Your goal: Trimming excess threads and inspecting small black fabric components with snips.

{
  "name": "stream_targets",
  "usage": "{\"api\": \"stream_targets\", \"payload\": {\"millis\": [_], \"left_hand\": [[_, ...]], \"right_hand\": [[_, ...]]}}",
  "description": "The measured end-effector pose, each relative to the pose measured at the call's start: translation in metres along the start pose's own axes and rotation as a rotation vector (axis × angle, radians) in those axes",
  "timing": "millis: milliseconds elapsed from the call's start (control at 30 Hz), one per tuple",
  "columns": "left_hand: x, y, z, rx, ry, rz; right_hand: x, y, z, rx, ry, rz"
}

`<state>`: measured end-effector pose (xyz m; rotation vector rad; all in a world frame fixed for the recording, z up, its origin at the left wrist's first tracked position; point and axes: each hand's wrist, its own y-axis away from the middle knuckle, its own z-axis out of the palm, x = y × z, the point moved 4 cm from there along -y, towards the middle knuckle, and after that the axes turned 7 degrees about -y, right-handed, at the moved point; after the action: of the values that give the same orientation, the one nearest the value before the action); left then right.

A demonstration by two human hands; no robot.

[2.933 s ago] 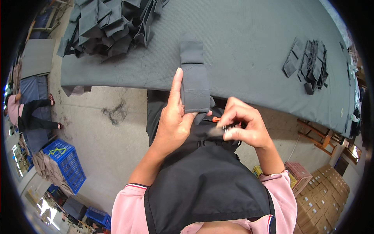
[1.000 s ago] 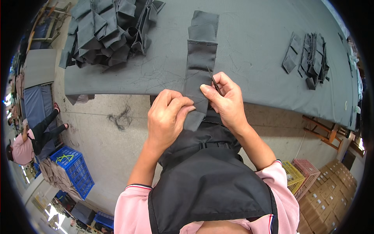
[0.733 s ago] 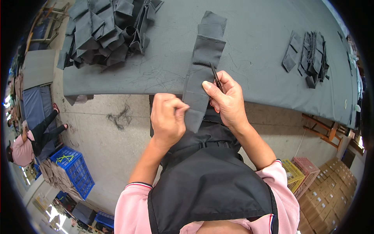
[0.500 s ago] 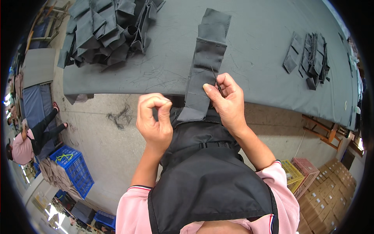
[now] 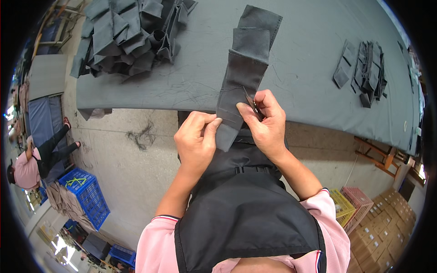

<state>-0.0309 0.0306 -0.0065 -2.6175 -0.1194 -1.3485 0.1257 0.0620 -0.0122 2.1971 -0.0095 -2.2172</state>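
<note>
A long dark grey fabric strip (image 5: 248,59), with stitched cross seams and folded sections, lies over the table's near edge and hangs down against my apron. My left hand (image 5: 198,139) is closed in a pinch at the strip's left edge, beside a seam. Whether cloth or a thread is between those fingertips is too small to tell. In my right hand (image 5: 268,125) is a pair of dark thread snips (image 5: 248,97), gripped between thumb and fingers. Its pointed blades angle up and left over the strip, and its handles are mostly hidden by the hand.
The grey-covered table (image 5: 300,91) bears a large heap of folded dark pieces (image 5: 123,41) at left and a smaller stack (image 5: 368,70) at right. Loose threads (image 5: 143,136) lie on the floor. A blue crate (image 5: 88,195) and a person (image 5: 29,166) are at far left, cartons (image 5: 387,223) at lower right.
My left hand has moved right, from beside the strip to its edge. The strip has shifted, its lower end hanging further down; the snips have tilted more to the left.
</note>
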Motion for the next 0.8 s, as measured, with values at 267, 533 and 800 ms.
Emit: {"api": "stream_targets", "payload": {"millis": [267, 533, 800], "left_hand": [[0.005, -0.011, -0.007, 0.224, -0.207, 0.372], [-0.027, -0.003, 0.015, -0.363, 0.586, -0.542], [-0.008, 0.005, 0.018, -0.539, 0.724, -0.668]], "right_hand": [[0.012, -0.004, -0.003, 0.131, -0.167, 0.183], [0.006, 0.001, 0.0, 0.117, -0.061, 0.056], [0.009, -0.012, -0.003, 0.067, 0.012, -0.064]]}}
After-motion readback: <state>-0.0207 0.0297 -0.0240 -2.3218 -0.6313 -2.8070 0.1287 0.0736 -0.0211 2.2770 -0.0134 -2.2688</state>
